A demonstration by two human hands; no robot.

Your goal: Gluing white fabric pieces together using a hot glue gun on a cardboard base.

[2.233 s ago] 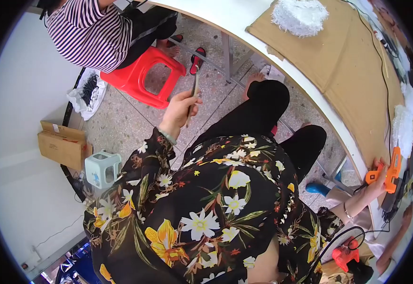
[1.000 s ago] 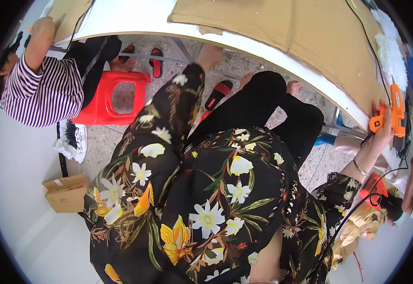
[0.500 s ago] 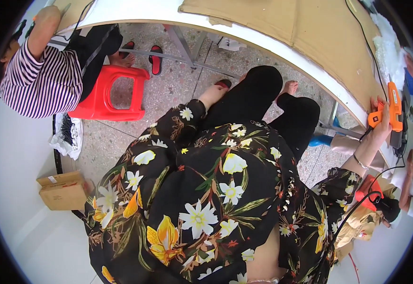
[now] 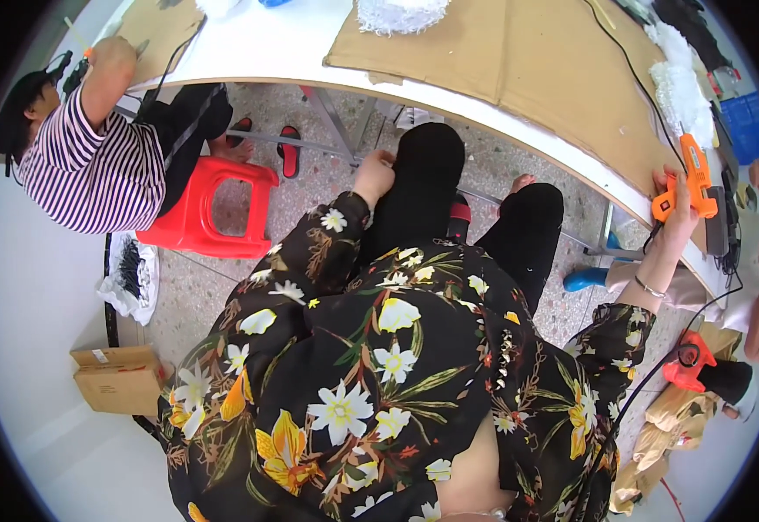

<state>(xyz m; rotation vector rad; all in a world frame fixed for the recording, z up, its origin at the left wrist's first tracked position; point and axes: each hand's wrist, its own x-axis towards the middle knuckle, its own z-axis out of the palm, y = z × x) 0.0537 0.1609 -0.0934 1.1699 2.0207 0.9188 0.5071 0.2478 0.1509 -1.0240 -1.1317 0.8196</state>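
Observation:
My left hand (image 4: 372,177) rests on my left knee (image 4: 427,165), which is in black trousers; its fingers are curled with nothing in them. My right hand (image 4: 673,207) is stretched out to the right and grips an orange glue gun (image 4: 694,174) at the edge of the white table (image 4: 266,43). A black cord (image 4: 658,370) runs down from the gun past my floral sleeve. A brown cardboard sheet (image 4: 518,43) lies on the table ahead of me.
A person in a striped shirt (image 4: 92,174) sits on a red plastic stool (image 4: 210,209) at the left. On the floor are red and black sandals (image 4: 290,150), a bag of dark parts (image 4: 129,274) and a cardboard box (image 4: 118,378). White fluffy material (image 4: 682,87) lies on the table. Another person's arm (image 4: 758,261) is at the right.
My left arm has drawn back from reaching toward the floor, and the hand now lies on my knee. My right hand has kept hold of the glue gun at the table edge.

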